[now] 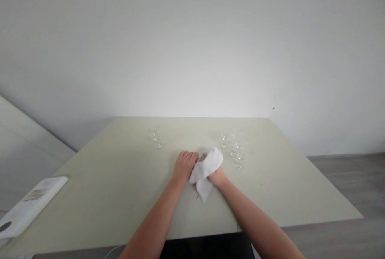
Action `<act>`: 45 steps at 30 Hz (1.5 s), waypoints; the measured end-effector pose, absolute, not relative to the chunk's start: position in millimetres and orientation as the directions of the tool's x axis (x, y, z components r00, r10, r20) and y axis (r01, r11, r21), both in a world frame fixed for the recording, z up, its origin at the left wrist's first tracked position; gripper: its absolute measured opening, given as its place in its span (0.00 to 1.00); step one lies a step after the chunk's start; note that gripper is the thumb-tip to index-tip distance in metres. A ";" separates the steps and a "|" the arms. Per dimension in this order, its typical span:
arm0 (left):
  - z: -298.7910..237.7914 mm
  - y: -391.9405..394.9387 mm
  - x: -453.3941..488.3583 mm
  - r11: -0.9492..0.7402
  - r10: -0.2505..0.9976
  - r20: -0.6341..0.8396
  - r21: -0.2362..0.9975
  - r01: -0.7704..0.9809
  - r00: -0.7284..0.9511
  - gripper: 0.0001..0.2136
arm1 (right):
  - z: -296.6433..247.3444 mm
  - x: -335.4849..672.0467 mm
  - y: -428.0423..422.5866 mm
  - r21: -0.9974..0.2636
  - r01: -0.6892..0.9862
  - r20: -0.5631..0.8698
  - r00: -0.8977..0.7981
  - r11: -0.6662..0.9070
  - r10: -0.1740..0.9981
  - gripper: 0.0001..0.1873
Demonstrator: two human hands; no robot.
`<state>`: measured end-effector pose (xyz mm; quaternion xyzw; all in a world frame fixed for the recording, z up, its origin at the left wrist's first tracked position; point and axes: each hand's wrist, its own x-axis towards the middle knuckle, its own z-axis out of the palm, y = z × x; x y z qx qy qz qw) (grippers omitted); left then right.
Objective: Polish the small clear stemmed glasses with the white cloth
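Observation:
Over the near middle of the table, my two hands are close together around a white cloth (pixel 208 166). My right hand (pixel 217 176) is closed on the cloth, which covers most of its fingers; a loose corner hangs towards me. My left hand (pixel 184 166) has its fingers curled at the cloth's left side, and what they grip is hidden. A small greyish patch shows between the left fingertips and the cloth, too unclear to name. Beyond my right hand stand several clear stemmed glasses (pixel 238 156) in a group. Farther left are more small clear glasses (pixel 155 134).
The pale table (pixel 120 195) reaches back to a white wall (pixel 192 50). A white flat object (pixel 42 195) with a dark oval lies along the left edge. Something black (pixel 207 247) sits at the near edge below my arms. Grey floor (pixel 337 175) shows at right.

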<state>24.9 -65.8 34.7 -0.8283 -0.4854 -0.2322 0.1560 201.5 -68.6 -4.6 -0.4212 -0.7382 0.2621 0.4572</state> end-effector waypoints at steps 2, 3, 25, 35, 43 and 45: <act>33.3 -64.5 24.0 -0.488 0.733 0.527 -0.034 0.872 0.430 0.07 | -3.0 201.1 -69.1 -0.745 0.394 0.459 -0.284 0.539 0.842 0.15; 32.1 -63.6 22.9 -0.485 0.744 0.512 -0.029 0.874 0.430 0.07 | -1.9 200.9 -70.0 -0.709 0.412 0.466 -0.334 0.572 0.819 0.14; 23.2 -52.0 14.5 -0.524 0.712 0.560 0.022 0.851 0.424 0.08 | 20.5 193.3 -80.1 -0.628 0.400 0.568 -0.351 0.667 0.745 0.26; 30.7 -55.5 17.3 -0.526 0.735 0.498 -0.009 0.851 0.460 0.08 | 9.5 194.1 -79.3 -0.636 0.407 0.527 -0.391 0.655 0.755 0.12; 24.5 -50.1 16.9 -0.560 0.691 0.581 0.055 0.827 0.429 0.08 | 12.2 184.6 -78.3 -0.915 0.150 0.349 -0.173 0.375 0.921 0.19; 27.6 -52.8 18.6 -0.577 0.694 0.534 0.010 0.817 0.483 0.06 | 5.2 186.9 -74.3 -0.955 0.068 0.275 -0.162 0.289 0.948 0.12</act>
